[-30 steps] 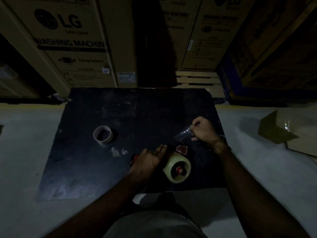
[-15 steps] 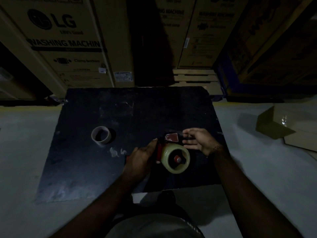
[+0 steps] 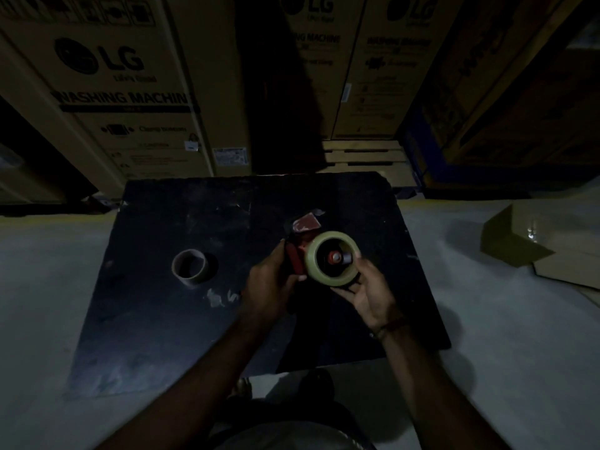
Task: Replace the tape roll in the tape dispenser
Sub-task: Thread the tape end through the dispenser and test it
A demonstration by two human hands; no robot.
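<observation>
- Black board (image 3: 168, 319): a flat dark sheet lying on the pale floor, the work surface in front of me. I would set the tool down flat here if a hand had to be freed.
- Tape dispenser (image 3: 297, 254): red body, held up over the board with the mounted roll facing me. I judge it rigid and light, with the handle as the sound place to grip. The cutter end points away from me — I would keep fingers off it.
- Tape roll (image 3: 310, 266): pale and full, seated on the red hub in the dispenser. Probably the heaviest part, firm on its outer face but tacky at any loose end, so I would hold it by the rim.
- Empty core (image 3: 190, 267): bare cardboard ring standing on the board well to the left, apart from both hands. Light and easily crushed.
- Left hand (image 3: 269, 287): closed around the dispenser on its handle side.
- Right hand (image 3: 367, 287): palm up, cupping the roll from beneath, fingers curled against its rim — a support more than a clamp.
</observation>
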